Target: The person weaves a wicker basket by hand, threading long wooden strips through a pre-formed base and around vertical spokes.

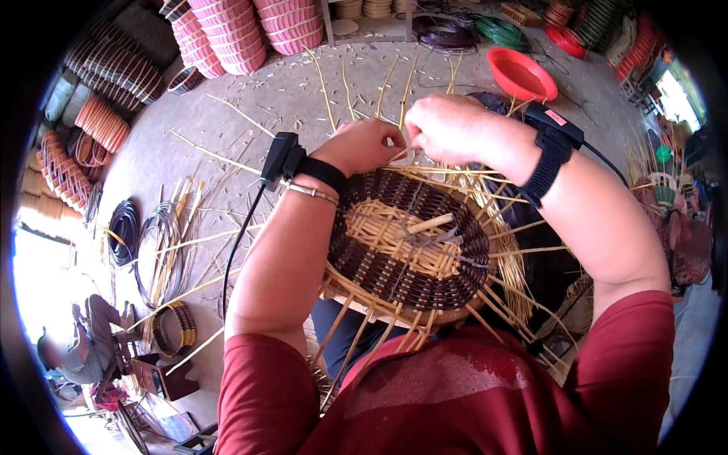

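Observation:
An oval woven basket base, dark brown around a pale centre, rests over my lap with pale stakes sticking out all round. My left hand is at its far edge, fingers curled and pinched around a pale cane strand. Close beside it, my right hand is also closed at the far rim, its fingertips near the same strand. What lies inside the right fingers is hidden. On top of the base lies a short pale stick with grey strips tied near it.
Pink woven baskets stand stacked at the far left. A red basin is on the floor at far right. Coiled dark strips and a cane bundle lie to either side. Another person sits at the lower left.

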Tool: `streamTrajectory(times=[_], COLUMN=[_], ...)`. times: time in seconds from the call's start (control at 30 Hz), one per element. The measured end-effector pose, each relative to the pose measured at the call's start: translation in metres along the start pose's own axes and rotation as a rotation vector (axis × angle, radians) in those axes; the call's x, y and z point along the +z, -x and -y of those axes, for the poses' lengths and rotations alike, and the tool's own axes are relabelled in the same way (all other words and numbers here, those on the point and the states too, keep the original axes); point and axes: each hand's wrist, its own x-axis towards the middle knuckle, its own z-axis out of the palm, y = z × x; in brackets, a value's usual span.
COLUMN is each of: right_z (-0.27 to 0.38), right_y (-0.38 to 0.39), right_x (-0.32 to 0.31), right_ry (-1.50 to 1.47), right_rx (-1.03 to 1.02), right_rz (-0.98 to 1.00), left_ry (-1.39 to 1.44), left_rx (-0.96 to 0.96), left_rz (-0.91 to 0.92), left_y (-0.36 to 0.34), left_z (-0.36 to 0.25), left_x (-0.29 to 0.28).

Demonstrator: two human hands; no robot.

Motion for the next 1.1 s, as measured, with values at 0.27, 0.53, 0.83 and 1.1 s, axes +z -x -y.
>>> streamTrajectory(times=[0.27, 0.53, 0.83, 1.1], right_z=[-0.056, -0.070, -0.089, -0.075], right_y=[-0.016, -0.027, -0.071, -0.041], right_x=[0.060, 0.025, 0.026, 0.063], right_ry=[-0.452, -0.470, 0.165, 0.038], right_rx=[0.202, 0.342, 0.024, -0.087], right_rz=[0.136, 0.447, 0.125, -0.283], left_ry=[0.145, -0.006, -0.007, -0.178], left_rx=[0.068, 0.131, 0.125, 0.197], left_rz=[0.007, -0.123, -0.145, -0.171], left_y=[0.014, 0.030, 0.037, 0.046], left_z=[-0.003, -0.018, -0.028, -0.039], left_x=[-0.007, 0.003, 0.006, 0.011])
